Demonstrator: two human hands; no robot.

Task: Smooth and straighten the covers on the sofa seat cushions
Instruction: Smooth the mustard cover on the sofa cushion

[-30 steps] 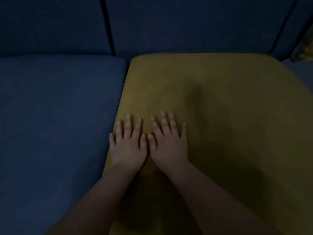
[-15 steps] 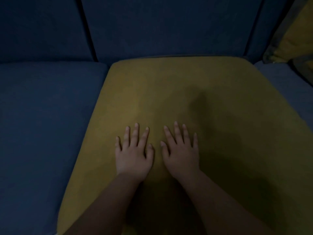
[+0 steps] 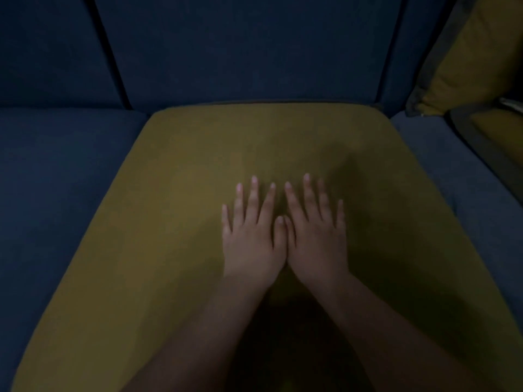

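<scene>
Both hands palm-down, side by side. Left hand and right hand flat, fingers straight and slightly spread, thumbs touching at center. Bare forearms converge from lower frame.

yellow pillow cut off at right — cushion cover cut off below.

Navy backrest: upright, split by dark seams.
Mustard pillow, dark-edged: leaning, right of backrest.
Second mustard pillow: below-right of backrest.

Flat yellow cushion open; backrest blocks beyond.
</scene>
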